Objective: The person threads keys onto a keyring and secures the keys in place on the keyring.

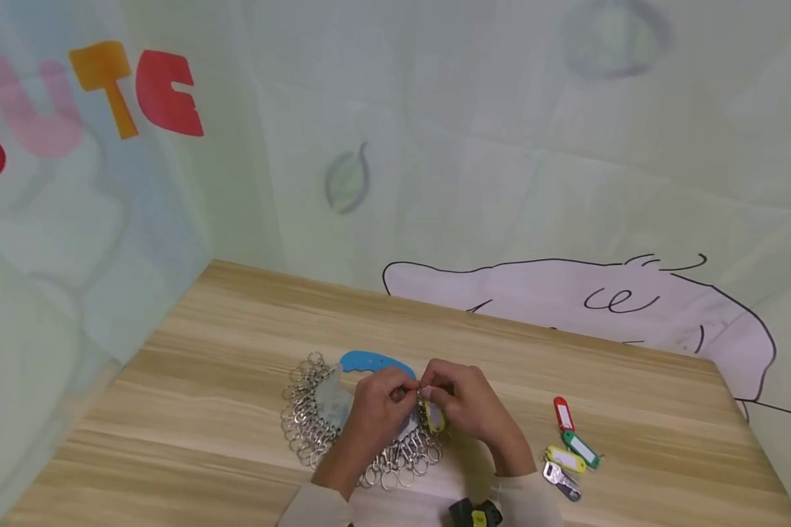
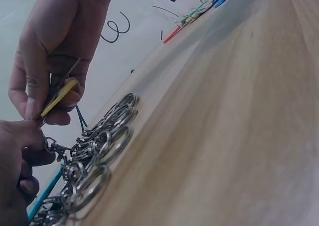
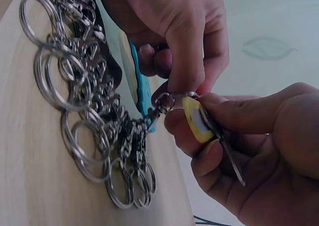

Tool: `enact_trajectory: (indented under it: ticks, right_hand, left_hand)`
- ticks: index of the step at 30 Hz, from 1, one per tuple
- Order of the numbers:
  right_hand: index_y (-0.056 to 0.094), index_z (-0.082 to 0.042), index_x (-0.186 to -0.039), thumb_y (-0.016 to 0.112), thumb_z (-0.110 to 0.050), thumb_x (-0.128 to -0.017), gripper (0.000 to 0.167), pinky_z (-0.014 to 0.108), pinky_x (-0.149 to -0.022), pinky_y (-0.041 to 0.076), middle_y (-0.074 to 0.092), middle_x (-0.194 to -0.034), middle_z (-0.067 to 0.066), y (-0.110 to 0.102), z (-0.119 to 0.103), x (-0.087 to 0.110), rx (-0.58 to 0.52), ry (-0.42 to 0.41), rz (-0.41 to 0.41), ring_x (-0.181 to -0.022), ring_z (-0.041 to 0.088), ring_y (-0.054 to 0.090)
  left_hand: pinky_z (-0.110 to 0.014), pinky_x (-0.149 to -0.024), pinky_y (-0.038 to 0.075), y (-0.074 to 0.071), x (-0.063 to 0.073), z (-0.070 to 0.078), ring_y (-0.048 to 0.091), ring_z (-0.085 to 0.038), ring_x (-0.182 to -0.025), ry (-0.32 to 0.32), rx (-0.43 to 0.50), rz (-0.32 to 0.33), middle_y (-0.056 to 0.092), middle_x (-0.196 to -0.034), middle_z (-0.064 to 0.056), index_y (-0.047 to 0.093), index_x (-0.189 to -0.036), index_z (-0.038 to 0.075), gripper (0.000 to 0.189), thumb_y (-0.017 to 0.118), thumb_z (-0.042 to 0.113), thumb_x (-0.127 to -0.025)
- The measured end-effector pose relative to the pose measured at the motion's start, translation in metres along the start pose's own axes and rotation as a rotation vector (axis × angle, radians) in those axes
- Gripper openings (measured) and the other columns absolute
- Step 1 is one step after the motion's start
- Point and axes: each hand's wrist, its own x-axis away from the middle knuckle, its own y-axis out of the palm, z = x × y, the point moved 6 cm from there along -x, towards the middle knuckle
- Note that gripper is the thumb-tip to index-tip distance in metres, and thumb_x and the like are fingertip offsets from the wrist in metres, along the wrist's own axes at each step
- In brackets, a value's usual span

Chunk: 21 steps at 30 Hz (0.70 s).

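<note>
In the head view my left hand and right hand meet at the right side of a key holder with a blue handle and many metal rings. The left thumb and finger pinch a small split ring at the end of a clasp on the holder. My right hand grips a yellow key tag and a metal key hanging beside it. The tag's top end touches or nearly touches that ring; fingertips hide whether they are linked.
Right of the hands lie a red tag, a green tag, another yellow tag and keys on the wooden table. A black device shows by the right wrist. Printed cloth hangs behind the table.
</note>
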Motion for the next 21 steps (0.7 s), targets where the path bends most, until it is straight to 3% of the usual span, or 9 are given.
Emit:
enact_trajectory:
  ticks: [5,9,14,21]
  right_hand:
    - [0.065,-0.011,-0.085,0.068,0.008,-0.088,0.020,0.030,-0.067,0.051,0.071,-0.079,-0.005,0.003,-0.001,-0.001,0.020,0.025,-0.004,-0.070,0.009,0.062]
    - [0.067,-0.012,-0.087,0.069,0.002,-0.091,0.014,0.028,-0.058,0.049,0.066,-0.073,-0.004,-0.001,0.004,0.001,-0.012,0.128,0.020,-0.063,0.011,0.059]
    - [0.068,-0.006,-0.093,0.066,-0.007,-0.096,0.004,0.029,-0.049,0.047,0.065,-0.069,0.002,-0.007,0.008,0.005,-0.134,0.239,0.005,-0.057,0.021,0.059]
    - [0.067,0.002,-0.098,0.060,-0.009,-0.101,0.013,0.030,-0.051,0.050,0.067,-0.070,0.010,-0.004,0.012,0.008,-0.295,0.323,-0.072,-0.060,0.030,0.066]
  left_hand:
    - [-0.023,-0.063,0.051,-0.002,0.000,0.000,0.058,-0.008,-0.074,-0.003,-0.024,0.037,0.065,-0.081,0.008,0.073,-0.083,0.012,0.016,0.078,-0.003,-0.083]
    - [-0.022,-0.058,0.048,-0.002,0.000,0.001,0.055,-0.009,-0.069,0.012,-0.051,0.057,0.066,-0.082,0.008,0.075,-0.084,0.012,0.014,0.078,-0.001,-0.083]
    - [-0.020,-0.054,0.047,-0.002,-0.001,0.001,0.054,-0.008,-0.066,0.016,-0.073,0.074,0.066,-0.082,0.005,0.075,-0.085,0.010,0.014,0.076,-0.004,-0.082]
    - [-0.021,-0.056,0.048,-0.001,-0.002,0.002,0.057,-0.011,-0.067,0.010,-0.086,0.080,0.067,-0.081,0.004,0.074,-0.084,0.009,0.013,0.077,-0.003,-0.082]
